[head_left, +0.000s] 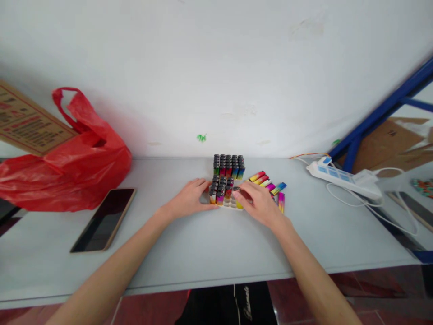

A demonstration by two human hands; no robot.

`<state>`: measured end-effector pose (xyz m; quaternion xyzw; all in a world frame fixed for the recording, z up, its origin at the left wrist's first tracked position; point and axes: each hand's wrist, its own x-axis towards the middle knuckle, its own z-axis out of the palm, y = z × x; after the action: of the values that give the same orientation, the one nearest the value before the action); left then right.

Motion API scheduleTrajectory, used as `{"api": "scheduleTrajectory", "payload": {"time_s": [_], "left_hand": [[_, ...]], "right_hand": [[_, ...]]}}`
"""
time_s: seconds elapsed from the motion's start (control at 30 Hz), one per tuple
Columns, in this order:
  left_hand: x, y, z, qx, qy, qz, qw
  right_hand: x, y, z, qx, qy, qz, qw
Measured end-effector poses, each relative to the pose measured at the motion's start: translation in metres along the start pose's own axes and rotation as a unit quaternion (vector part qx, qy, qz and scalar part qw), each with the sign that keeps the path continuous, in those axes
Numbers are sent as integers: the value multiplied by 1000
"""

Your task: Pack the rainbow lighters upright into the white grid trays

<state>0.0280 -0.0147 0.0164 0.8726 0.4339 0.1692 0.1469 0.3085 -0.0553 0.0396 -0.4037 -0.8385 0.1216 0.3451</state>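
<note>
A white tray (231, 207) with round slots stands on the table, partly filled with upright lighters (220, 195) with black tops. My left hand (191, 197) rests at the tray's left side, its fingers and thumb around the edge and the nearest lighters. At the tray's right side my right hand (256, 201) pinches the black top of a yellow lighter (239, 205) at the front right slots. Behind the tray stands a block of upright lighters (229, 166) in rows. Several colourful lighters (262, 179) lie loose to the right, partly hidden by my right hand.
A dark phone (104, 220) lies on the left, beside a red plastic bag (77, 167) and a cardboard box (30, 119). On the right are a white power strip (345, 178) with cables, a blue metal frame (353, 151) and another phone (412, 207). A white wall (216, 81) rises behind the table (203, 253).
</note>
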Motion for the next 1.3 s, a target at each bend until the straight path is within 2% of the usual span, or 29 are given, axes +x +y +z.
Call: {"api": "scheduleTrajectory", "payload": {"time_s": [0.23, 0.53, 0.7, 0.8, 0.9, 1.0, 1.07, 1.2, 1.3], "left_hand": [[1, 2, -2, -10, -6, -5, 1000], [1, 0, 0, -6, -2, -4, 1000], [2, 0, -1, 4, -13, -3, 1000], [2, -1, -1, -2, -7, -5, 1000], [3, -1, -1, -2, -3, -6, 1000], [3, -1, -1, 7, -7, -6, 1000], [4, -1, -2, 12, -10, -6, 1000], [4, 1, -2, 5, -11, -5, 1000], [4, 1, -2, -3, 0, -3, 1000]], "right_hand": [[0, 3, 8, 24, -41, 14, 999], [0, 8, 6, -22, -93, 18, 995], [4, 0, 17, -74, -95, 66, 991], [5, 1, 16, -77, -101, 72, 989], [2, 18, 1, -71, -54, 93, 992], [-8, 52, -21, -113, 36, 139, 983], [-22, 78, -34, -160, 64, 169, 970], [-54, 119, -52, -205, 15, 212, 956], [-72, 131, -57, -201, -12, 196, 960]]}}
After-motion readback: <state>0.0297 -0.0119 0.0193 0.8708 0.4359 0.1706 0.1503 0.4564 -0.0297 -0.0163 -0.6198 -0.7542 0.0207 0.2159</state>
